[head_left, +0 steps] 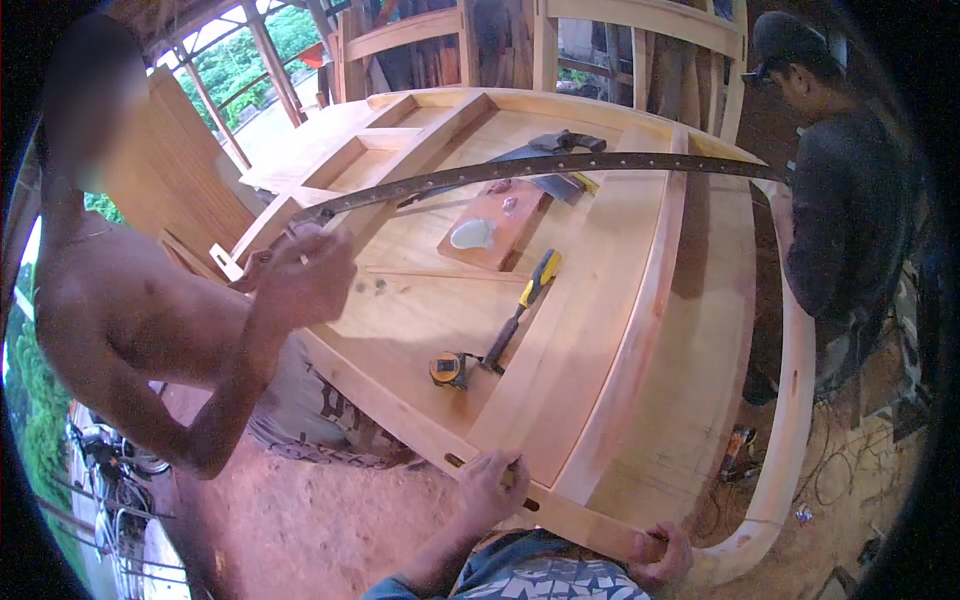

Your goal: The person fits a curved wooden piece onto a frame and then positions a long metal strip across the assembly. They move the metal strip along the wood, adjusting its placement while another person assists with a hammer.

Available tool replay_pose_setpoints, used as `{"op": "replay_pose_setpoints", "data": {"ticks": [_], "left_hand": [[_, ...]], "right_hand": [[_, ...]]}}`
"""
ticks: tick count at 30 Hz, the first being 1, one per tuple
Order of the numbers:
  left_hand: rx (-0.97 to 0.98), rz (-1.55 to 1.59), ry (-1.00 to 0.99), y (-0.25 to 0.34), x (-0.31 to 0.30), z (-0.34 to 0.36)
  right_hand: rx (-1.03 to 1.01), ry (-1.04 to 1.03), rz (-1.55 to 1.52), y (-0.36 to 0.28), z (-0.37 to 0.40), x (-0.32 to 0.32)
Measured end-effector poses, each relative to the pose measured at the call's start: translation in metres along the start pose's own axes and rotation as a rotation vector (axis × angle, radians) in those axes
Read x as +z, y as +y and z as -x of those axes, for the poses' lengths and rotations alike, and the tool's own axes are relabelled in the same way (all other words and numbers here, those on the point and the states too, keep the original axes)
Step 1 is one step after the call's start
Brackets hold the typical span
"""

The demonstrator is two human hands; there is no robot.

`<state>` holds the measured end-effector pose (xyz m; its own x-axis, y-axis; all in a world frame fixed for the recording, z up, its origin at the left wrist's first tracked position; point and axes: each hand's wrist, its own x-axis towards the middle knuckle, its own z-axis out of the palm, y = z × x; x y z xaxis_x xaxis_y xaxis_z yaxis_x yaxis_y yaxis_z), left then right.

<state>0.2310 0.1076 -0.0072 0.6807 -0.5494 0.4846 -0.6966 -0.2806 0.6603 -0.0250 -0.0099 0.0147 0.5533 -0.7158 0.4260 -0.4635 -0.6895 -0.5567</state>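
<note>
My left hand (494,486) is closed and rests on the near rail of a large wooden frame (400,415), beside a slot cut in the rail. A small dark bit shows at its fingertips, too small to name. Farther right, my right hand (662,556) has its fingers curled over the same rail near the frame's rounded corner. On the panel inside the frame lie a hammer (510,325) with a yellow and black handle and a tape measure (447,370). A long dark metal strip with holes (480,178) spans the frame beyond my hands.
At the left, a shirtless person (150,300) holds one end of the strip. Another person in dark clothes (850,180) stands at its right end. A handsaw (560,185), a second hammer (568,142) and a reddish board with a white patch (490,225) lie on the panel.
</note>
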Motion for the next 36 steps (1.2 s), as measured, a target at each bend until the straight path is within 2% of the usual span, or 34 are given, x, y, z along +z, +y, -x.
{"op": "replay_pose_setpoints", "data": {"ticks": [2, 5, 8, 14, 17, 20, 22, 24, 26, 27, 30, 31, 34, 36], "left_hand": [[0.003, 0.018, 0.032, -0.002, 0.003, 0.001], [-0.029, -0.027, -0.001, 0.002, 0.001, 0.000], [-0.052, -0.009, -0.003, 0.006, -0.001, -0.001], [-0.016, -0.003, 0.011, 0.005, -0.001, -0.003], [-0.021, 0.007, 0.034, 0.002, 0.003, -0.001], [-0.005, -0.018, 0.010, 0.003, 0.000, -0.002], [-0.010, -0.028, -0.019, 0.008, -0.005, -0.004], [-0.006, -0.040, -0.020, 0.007, -0.004, -0.005], [0.000, -0.049, -0.007, 0.001, 0.002, 0.000], [-0.002, -0.037, -0.009, 0.003, 0.002, 0.001], [0.009, -0.026, -0.004, 0.004, -0.005, -0.004], [0.011, -0.025, -0.006, 0.005, -0.005, -0.005], [-0.050, -0.031, -0.042, 0.008, -0.006, -0.002], [-0.061, -0.030, -0.036, 0.009, -0.003, -0.003]], "right_hand": [[0.001, -0.048, -0.034, 0.044, 0.022, 0.012], [-0.004, 0.050, -0.030, 0.046, 0.026, 0.022], [-0.068, 0.040, 0.003, 0.045, 0.022, 0.019], [-0.063, 0.016, -0.040, 0.056, 0.026, 0.022], [-0.070, 0.047, -0.024, 0.042, 0.016, 0.020], [-0.091, -0.010, -0.053, 0.055, 0.017, 0.020], [0.025, 0.136, -0.076, 0.029, 0.015, 0.027], [0.022, 0.070, -0.110, 0.041, 0.014, 0.028], [-0.093, -0.214, -0.135, 0.100, 0.033, 0.017], [-0.077, -0.197, -0.201, 0.095, 0.034, 0.017], [-0.021, -0.711, -0.256, 0.100, 0.004, 0.001], [-0.198, -0.315, -0.350, 0.104, 0.019, 0.015], [-0.026, -0.544, -0.193, 0.100, 0.017, 0.004], [-0.096, -0.399, -0.087, 0.100, 0.025, 0.007]]}}
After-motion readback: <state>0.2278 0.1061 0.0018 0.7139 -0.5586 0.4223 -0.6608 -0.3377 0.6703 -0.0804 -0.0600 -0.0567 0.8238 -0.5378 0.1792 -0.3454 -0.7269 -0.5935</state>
